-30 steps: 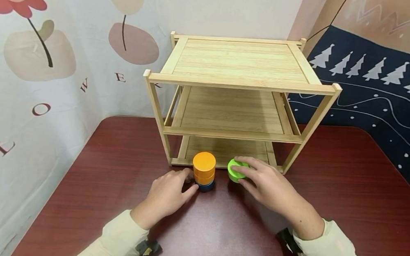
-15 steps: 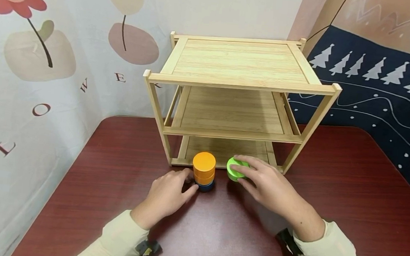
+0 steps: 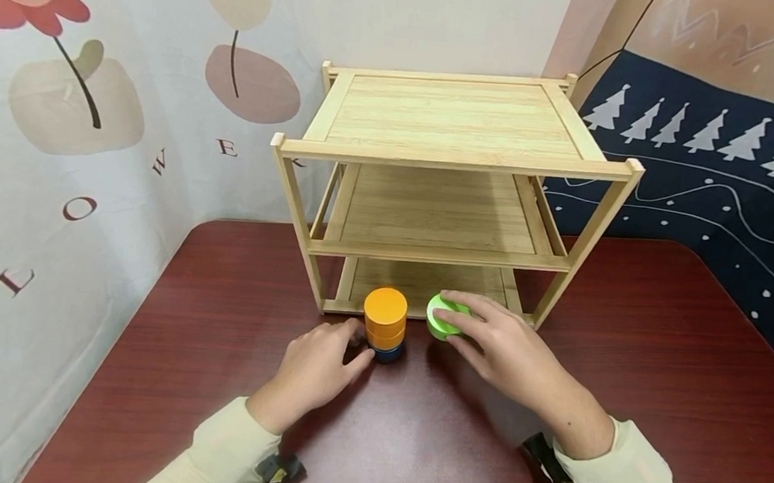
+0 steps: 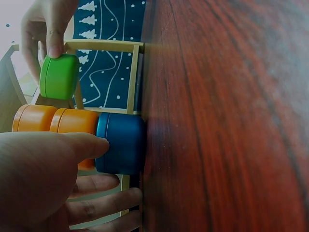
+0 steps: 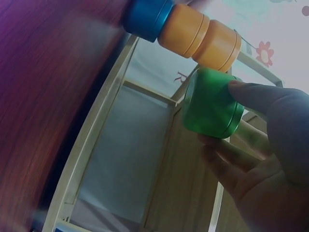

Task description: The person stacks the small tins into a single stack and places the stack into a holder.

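A stack of small round lidded tins stands on the table before the rack: a blue tin at the bottom, an orange tin on it and another orange tin on top. My left hand holds the blue tin at its left side, thumb on its front edge; its other fingertips are partly hidden. In my right hand is a green tin, pinched between thumb and fingers. It hangs above the table, to the right of the stack and apart from it.
Behind the tins stands a wooden rack with three shelves. The dark red table reaches out on both sides. Printed cloths cover the walls behind and beside it.
My right hand has shifted the green tin slightly left and upward in the head view. The left hand and the stack have stayed in place.
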Demonstrator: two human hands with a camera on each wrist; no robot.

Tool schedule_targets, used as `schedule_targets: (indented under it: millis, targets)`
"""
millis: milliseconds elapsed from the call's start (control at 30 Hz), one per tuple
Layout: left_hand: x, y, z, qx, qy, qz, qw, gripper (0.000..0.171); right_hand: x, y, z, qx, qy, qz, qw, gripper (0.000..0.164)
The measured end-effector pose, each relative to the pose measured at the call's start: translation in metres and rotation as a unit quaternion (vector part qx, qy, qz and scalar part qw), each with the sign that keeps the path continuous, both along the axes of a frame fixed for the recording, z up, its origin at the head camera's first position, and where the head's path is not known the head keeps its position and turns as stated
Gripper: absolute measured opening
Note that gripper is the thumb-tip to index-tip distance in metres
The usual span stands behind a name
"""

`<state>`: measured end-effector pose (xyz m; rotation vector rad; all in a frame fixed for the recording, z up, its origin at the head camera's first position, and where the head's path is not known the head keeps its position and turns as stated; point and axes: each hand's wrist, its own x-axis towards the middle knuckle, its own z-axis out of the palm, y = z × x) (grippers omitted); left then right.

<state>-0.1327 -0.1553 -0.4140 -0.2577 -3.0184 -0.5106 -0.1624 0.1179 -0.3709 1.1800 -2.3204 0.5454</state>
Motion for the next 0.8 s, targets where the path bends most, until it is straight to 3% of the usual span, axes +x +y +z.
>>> schedule_targets:
  millis: [800]
  targets:
    - [-0.0002,-0.0006,-0.0007,-0.001,0.007,-0.002,1.0,0.033,0.0052,-0.0031,0.0056,-0.03,0.022,0.023,0.999,0.049]
